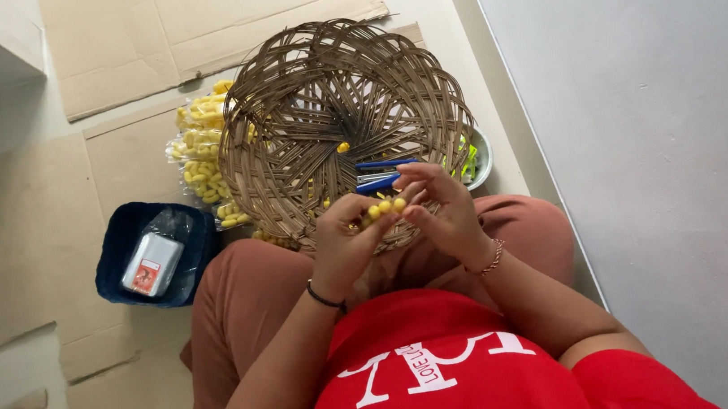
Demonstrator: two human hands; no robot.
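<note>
Between both hands, over the woven basket [317, 101], left grip [345, 242] and right grip [446, 214] pinch small yellow beads [385, 207]; these look light, hard, slippery, best nipped by fingertips.

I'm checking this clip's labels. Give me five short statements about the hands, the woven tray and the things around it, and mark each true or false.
1. Both hands, left hand and right hand, hold small yellow pieces between them. True.
2. The woven tray is made of clear plastic. False: it is brown wicker.
3. A blue bin sits to the left of the person's knee. True.
4. The bag of yellow pieces lies to the right of the tray. False: it lies at the tray's left edge.
5. The floor is covered with flattened cardboard. True.
</note>
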